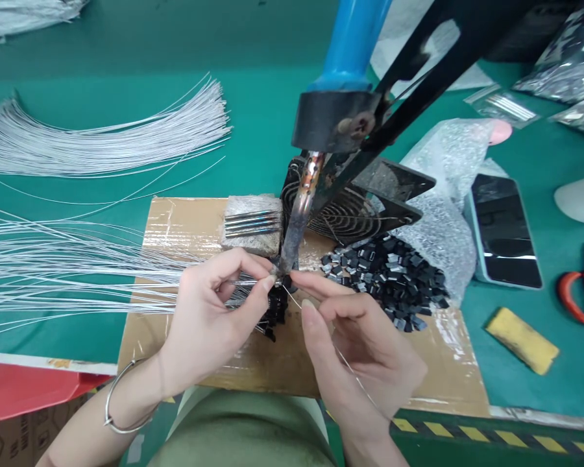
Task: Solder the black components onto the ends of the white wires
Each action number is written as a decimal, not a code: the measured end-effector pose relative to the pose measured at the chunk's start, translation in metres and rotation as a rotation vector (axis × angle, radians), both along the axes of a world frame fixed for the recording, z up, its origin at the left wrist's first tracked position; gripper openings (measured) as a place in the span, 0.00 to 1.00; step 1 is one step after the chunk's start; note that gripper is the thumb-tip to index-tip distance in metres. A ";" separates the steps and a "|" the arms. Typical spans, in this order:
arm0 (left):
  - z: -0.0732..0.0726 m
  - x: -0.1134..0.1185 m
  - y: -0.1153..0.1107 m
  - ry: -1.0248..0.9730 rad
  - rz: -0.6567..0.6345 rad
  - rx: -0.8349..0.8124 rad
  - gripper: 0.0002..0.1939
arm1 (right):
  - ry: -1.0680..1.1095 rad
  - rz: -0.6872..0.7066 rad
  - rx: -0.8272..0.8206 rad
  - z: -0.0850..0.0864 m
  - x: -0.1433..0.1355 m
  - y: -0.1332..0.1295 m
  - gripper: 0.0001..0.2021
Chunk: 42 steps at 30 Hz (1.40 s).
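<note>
My left hand [219, 311] is closed in a pinch right at the tip of a soldering iron [294, 237], on what looks like a wire end; the small part at the fingertips is mostly hidden. My right hand [365, 344] holds a thin solder wire [345, 362], which runs from the iron's tip back across the palm. The right index fingertip is close beside the tip. White wires [160, 279] lie on the left, passing behind my left hand. Below the tip are several black connectors [275, 311] on wire ends.
Loose black connectors [394, 279] are piled right of the iron on a cardboard sheet [442, 370]. A fan [345, 214] stands behind. Around them are a wire bundle [107, 139], a block with metal rods [253, 243], a phone [505, 227], a yellow sponge [522, 340] and red-handled pliers [577, 298].
</note>
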<state>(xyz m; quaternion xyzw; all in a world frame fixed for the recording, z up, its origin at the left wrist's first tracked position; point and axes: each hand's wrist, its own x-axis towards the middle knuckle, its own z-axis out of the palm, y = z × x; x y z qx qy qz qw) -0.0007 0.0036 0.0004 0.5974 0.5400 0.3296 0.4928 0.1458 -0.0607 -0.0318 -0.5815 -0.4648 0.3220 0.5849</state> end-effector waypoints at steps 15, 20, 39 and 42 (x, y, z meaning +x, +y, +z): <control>0.000 -0.001 -0.001 0.015 -0.004 0.007 0.07 | -0.212 0.006 0.069 -0.002 -0.001 0.000 0.10; -0.002 -0.002 -0.002 0.016 -0.008 0.027 0.07 | -0.249 -0.011 0.132 -0.004 -0.003 0.000 0.11; -0.001 -0.002 -0.001 0.027 -0.006 0.041 0.06 | -0.238 -0.032 0.181 -0.008 -0.005 0.002 0.11; -0.001 -0.002 -0.002 0.033 -0.011 0.047 0.06 | -0.257 -0.037 0.179 -0.008 -0.005 0.002 0.11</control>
